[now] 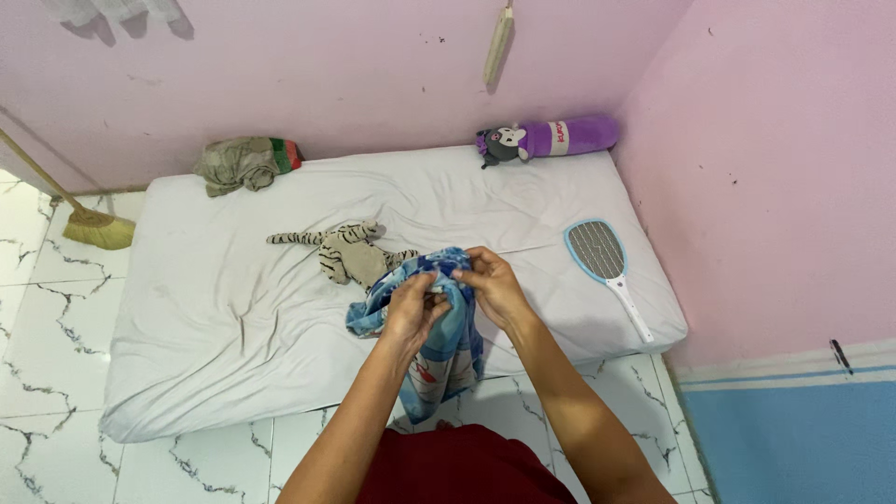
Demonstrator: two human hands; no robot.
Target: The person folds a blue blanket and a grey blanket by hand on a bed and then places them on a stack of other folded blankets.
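A: Gripping one blue patterned cloth with both hands, a person stands at the near edge of one white mattress on a marbled tile floor.

B: How do the two hands hold it?

A: Left hand and right hand meet at the top of the cloth, fingers of each clenched on its bunched upper edge. The rest hangs down over the mattress edge toward the floor, in front of the person's dark red garment.

B: What else lies on the mattress?

A: Four things, one of each. One striped tiger toy lies just beyond the cloth, near the left hand. One purple bolster toy rests along the far edge against the pink wall. One crumpled olive garment sits at the far left corner. One blue-rimmed racket-shaped swatter lies on the right side, well apart from the hands, handle pointing to the near corner.

B: And off the mattress?

A: One broom leans at the left, bristles on the tiles.
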